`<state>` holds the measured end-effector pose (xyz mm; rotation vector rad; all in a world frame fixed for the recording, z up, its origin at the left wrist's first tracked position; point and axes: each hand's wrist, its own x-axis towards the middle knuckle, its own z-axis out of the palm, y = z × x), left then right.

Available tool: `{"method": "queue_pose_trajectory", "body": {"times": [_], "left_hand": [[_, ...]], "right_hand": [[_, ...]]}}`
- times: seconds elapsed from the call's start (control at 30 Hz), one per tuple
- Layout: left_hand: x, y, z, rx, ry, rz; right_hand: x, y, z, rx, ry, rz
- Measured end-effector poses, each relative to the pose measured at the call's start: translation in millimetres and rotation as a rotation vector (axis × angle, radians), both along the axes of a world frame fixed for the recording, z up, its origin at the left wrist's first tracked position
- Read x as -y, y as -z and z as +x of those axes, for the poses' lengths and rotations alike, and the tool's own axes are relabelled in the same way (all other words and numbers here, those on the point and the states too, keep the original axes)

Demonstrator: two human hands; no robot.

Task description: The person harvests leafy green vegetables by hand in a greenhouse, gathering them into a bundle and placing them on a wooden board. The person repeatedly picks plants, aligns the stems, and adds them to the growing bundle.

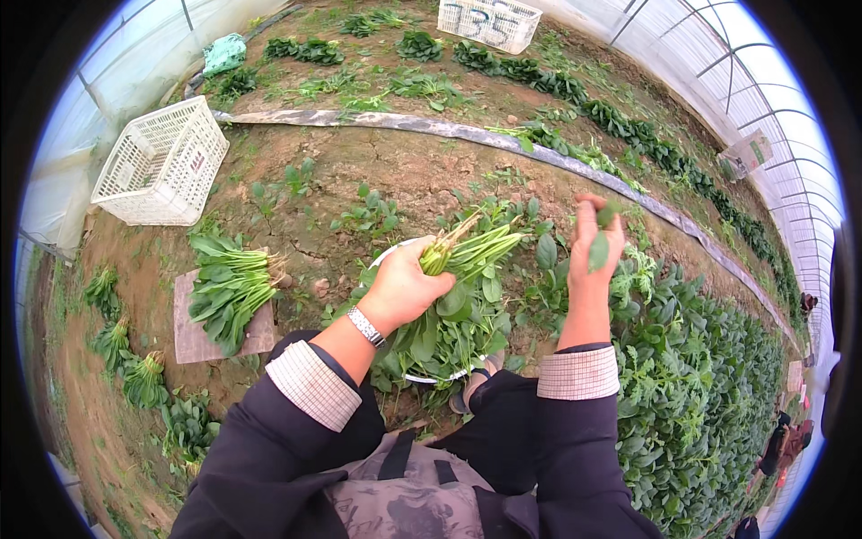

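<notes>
My left hand (412, 281) is closed around a bunch of leafy greens (486, 250), which look like spinach, with pale roots and stems pointing up and right. Between the fingers of my right hand (597, 232), to the right of the bunch, are a few loose green leaves (598, 251). Below both hands, between my legs, a round white-rimmed container (438, 378) is heaped with loose leaves (465, 337). On the left, a pile of greens (232, 290) lies on a flat board (190, 343), roots towards the right.
White plastic crates stand at the left (161, 165) and at the top (490, 25). A flat hose or plastic strip (404, 123) crosses the soil. Dense growing greens (693, 404) fill the right side. Bunches (145, 381) lie at the lower left. People (784, 445) are at the far right.
</notes>
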<state>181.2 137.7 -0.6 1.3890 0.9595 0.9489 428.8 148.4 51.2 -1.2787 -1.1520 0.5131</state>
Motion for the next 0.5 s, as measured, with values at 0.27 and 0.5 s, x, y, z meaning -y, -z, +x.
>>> {"method": "queue_pose_trajectory", "body": {"times": [0.27, 0.5], "left_hand": [[3.6, -18.4, -17.0, 0.295, -0.006, -0.257], [-1.2, -26.2, -6.8, 0.496, -0.055, -0.443]], "right_hand": [[9.3, 24.2, -66.6, -0.449, -0.719, -0.579], [12.0, 10.0, -75.7, 0.019, -0.272, -0.239]]}}
